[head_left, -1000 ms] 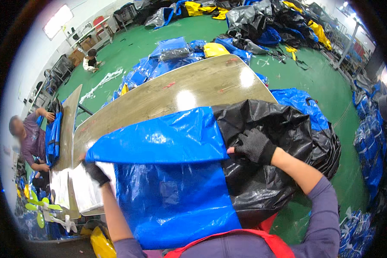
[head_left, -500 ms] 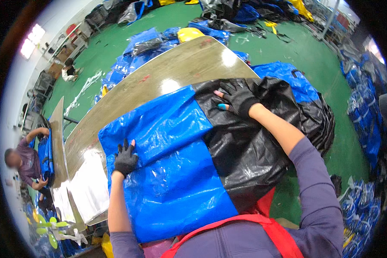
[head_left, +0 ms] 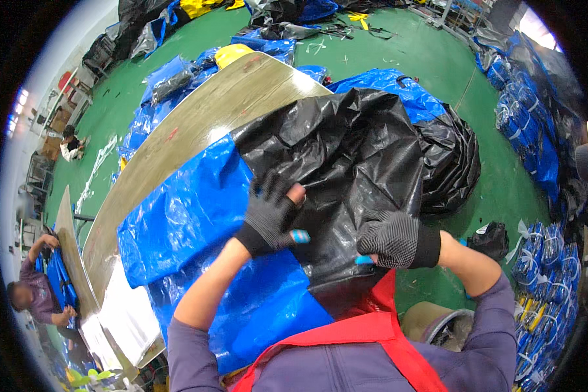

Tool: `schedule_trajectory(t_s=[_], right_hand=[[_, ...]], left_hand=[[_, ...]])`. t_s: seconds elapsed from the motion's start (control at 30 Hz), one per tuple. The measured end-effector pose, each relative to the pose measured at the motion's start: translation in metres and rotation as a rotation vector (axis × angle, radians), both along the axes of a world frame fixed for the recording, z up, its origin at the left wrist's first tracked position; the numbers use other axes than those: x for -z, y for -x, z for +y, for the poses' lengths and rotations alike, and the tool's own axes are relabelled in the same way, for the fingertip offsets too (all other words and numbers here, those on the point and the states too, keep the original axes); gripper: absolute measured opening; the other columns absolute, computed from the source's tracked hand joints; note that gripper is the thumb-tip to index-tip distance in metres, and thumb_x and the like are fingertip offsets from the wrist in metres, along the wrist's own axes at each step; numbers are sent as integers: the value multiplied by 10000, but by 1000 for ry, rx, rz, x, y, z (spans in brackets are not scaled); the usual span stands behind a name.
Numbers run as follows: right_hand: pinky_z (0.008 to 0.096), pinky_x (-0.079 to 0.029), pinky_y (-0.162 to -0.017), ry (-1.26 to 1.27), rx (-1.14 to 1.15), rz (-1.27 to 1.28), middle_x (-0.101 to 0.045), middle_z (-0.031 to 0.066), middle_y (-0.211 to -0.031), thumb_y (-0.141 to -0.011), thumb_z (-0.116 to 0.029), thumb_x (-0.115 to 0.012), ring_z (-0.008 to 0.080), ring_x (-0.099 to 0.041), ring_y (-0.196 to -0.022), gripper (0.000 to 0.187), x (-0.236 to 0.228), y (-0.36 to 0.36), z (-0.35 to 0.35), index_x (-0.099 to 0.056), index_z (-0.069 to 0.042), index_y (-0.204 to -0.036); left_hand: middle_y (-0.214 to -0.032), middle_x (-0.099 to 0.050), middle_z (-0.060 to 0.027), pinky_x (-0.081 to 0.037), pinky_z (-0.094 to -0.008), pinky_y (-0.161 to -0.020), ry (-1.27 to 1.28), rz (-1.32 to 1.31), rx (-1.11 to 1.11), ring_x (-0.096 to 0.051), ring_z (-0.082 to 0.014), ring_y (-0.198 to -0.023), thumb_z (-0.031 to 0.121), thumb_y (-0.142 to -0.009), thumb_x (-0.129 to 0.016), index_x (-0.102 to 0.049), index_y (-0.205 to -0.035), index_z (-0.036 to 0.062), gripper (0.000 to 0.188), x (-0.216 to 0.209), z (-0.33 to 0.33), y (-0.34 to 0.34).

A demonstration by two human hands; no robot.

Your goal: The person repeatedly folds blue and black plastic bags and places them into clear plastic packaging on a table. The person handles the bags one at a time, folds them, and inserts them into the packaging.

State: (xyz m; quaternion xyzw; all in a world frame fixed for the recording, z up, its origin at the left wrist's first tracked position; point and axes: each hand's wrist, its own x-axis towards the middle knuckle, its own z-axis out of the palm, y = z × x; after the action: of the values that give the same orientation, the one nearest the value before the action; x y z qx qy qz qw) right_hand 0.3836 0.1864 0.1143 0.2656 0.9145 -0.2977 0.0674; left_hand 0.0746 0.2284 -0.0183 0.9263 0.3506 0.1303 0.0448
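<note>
A large blue-and-black piece of tarpaulin point(head_left: 196, 196) lies spread over the worktable, its black part point(head_left: 333, 147) wrinkled and on the right. My left hand point(head_left: 268, 219), in a dark knitted glove with bare or taped fingertips, rests with fingers apart at the seam between blue and black. Over the black part's right edge, my right hand point(head_left: 396, 240) is closed, its fingers curled round a fold of the tarpaulin. The thumb there has blue tape. A bunched black-and-blue heap point(head_left: 449, 160) of the same material adjoins it at the right.
The wood-patterned table point(head_left: 176, 134) carries white sheets point(head_left: 129, 313) at its left. Blue bundles point(head_left: 163, 81) lie beyond it. Tied blue bundles point(head_left: 545, 281) stand on the right, near a bin point(head_left: 438, 323). A co-worker point(head_left: 42, 291) handles blue material at the far left.
My left hand has moved right, from the blue part to the seam. My right hand has come nearer my body and closed on the black edge. The view has shifted right.
</note>
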Motion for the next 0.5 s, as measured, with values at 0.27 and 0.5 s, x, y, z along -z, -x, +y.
schedule_trajectory(t_s=[0.27,0.5], right_hand=[[552,-440,-886,-352,-278,24,-619,161,-1038,-694,-371,-708,356,-596,-1005,404,6,7,-16,-665,-144,-1025],[469,-524,-670,-542,156,74,-679,105,-835,-799,-314,-601,323,-663,-751,201,36,35,50,-673,-187,-938]], left_hand=[[-1533,-206,-229,-59,-674,-1081,-107,106,-270,-116,-478,-1413,693,-813,-460,-475,-1385,260,717,5,-9,-8],[-1468,-338,-208,-253,-582,-1080,5,-377,-118,-294,-467,-1338,419,-897,-549,-503,-1328,118,528,25,2,-41]])
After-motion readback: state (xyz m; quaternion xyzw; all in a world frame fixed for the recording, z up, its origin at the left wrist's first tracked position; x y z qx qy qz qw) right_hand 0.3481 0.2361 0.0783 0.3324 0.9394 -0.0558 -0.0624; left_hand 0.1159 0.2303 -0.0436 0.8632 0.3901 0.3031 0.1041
